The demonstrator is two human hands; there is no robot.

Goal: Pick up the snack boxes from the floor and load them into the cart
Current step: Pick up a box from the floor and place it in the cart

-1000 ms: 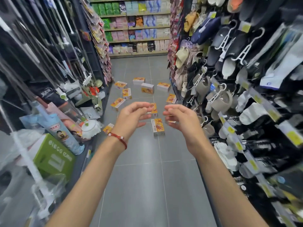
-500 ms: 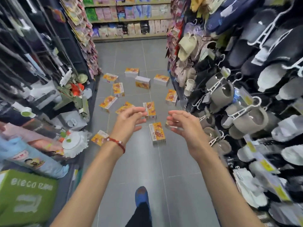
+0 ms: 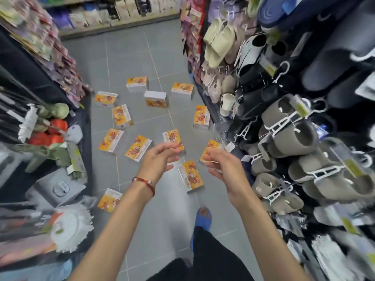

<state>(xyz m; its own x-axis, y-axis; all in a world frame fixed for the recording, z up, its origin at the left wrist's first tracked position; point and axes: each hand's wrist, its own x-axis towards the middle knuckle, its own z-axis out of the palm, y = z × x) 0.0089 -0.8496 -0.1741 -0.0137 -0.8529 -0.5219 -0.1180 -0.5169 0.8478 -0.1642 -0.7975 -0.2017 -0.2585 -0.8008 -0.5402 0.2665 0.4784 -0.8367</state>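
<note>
Several orange-and-yellow snack boxes lie scattered on the grey tiled floor (image 3: 125, 63) of a shop aisle. The nearest box (image 3: 190, 176) lies just beyond and between my hands. Another box (image 3: 109, 199) lies at the lower left by the shelf base, and a third (image 3: 138, 148) sits left of my left hand. My left hand (image 3: 160, 161), with a red bracelet at the wrist, is held out in the air, fingers relaxed, holding nothing. My right hand (image 3: 223, 169) is held out beside it, loosely curled and empty. No cart is in view.
Slippers on hangers (image 3: 288, 136) crowd the rack on the right. On the left stand mops (image 3: 69, 228), cleaning goods and a grey box (image 3: 56, 187). My foot in a blue sandal (image 3: 203, 218) is stepping forward. A shelf of packets (image 3: 121, 9) closes the aisle's far end.
I have walked forward along the aisle, so the boxes are nearer and lower in view. Both hands stay held out and empty. My blue-sandalled foot has come into view.
</note>
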